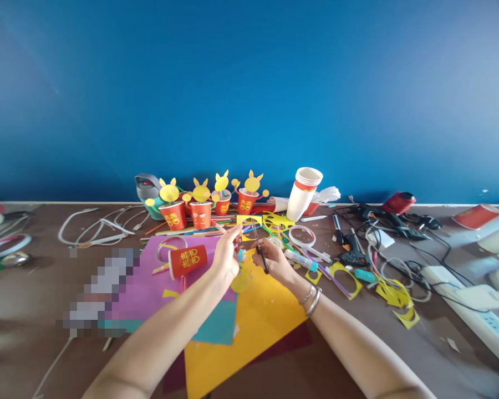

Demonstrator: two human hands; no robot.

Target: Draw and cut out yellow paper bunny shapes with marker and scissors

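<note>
Over the coloured sheets, my left hand (227, 250) has its thumb and fingers pinched on a piece of yellow paper (244, 219) with a cut-out curve. My right hand (275, 261) is closed round the dark handles of a pair of scissors (264, 262), their blades pointing up beside the paper. Whether the blades touch it is unclear. Below my hands a yellow round cut-out (242, 281) lies on the orange-yellow sheet (249, 349). To the left of my left hand a red paper cup (188, 261) rests on its side on purple paper (139, 277).
Several red cups (173, 216) with yellow eared paper figures stand along the wall. Behind my right hand rises a stack of white cups (301, 197). Rightward lie yellow scraps (395, 293), a glue gun (352, 250), tangled cables and a power strip (449, 282).
</note>
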